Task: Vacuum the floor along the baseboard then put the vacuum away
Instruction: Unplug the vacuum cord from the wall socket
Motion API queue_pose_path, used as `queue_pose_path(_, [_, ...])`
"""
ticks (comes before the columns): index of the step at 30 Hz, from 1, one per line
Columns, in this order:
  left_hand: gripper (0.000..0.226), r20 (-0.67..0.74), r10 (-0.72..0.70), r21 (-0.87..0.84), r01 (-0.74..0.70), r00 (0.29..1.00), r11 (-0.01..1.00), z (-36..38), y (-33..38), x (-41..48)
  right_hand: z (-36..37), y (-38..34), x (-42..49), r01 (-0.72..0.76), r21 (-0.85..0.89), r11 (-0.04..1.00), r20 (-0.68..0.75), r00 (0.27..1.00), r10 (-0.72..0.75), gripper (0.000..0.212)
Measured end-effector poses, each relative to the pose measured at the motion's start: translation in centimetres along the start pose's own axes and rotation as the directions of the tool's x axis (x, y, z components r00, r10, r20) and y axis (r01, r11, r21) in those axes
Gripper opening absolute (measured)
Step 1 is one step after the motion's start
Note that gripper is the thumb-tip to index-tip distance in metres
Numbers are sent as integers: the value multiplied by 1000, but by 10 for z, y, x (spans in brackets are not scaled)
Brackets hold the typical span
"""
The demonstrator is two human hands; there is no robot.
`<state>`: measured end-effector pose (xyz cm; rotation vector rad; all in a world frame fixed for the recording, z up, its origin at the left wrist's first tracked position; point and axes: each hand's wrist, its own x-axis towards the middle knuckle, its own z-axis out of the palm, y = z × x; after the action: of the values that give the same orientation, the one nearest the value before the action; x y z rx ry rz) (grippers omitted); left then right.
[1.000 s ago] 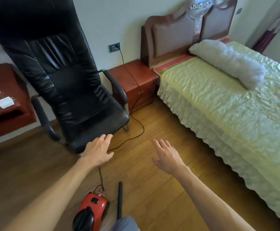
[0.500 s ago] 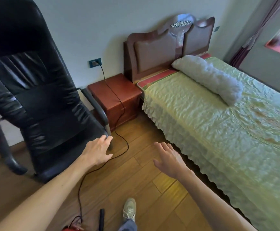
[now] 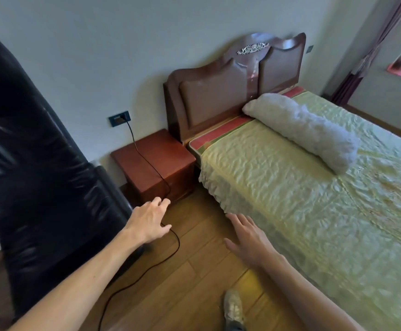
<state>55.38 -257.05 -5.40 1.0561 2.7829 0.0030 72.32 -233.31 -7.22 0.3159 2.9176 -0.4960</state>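
Cord (image 3: 146, 161) now nearer left grip (image 3: 150, 220)

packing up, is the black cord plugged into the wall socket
Plugged in: the black cord runs up into the wall socket.

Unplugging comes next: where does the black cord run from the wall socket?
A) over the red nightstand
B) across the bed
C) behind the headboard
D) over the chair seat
A: the cord leaves the socket, crosses the nightstand top and drops to the floor.
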Motion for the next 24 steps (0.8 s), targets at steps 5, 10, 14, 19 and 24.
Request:
queue_pose_path(5, [67,-7,-68,23,69,998,997,-7,18,70,-33,46,85,108,29,994,-5,994,-108,69])
queue_pose_path(10, [66,-24,-234,-27,233,972,972,-18,27,125,-69,69,178,239,49,970,-14,971,-238,68])
queue_pose_path(14, [65,-44,-351,-86,346,936,934,-24,17,147,-80,71,242,340,47,939,-1,940,-340,68])
queue_pose_path(19, [66,-30,-458,-125,451,889,884,-23,-14,165,-82,49,308,448,48,893,46,892,-450,67])
queue_pose_path(24, [68,-5,-505,-147,499,863,854,-21,-59,188,-82,20,364,482,32,875,64,873,-483,66])
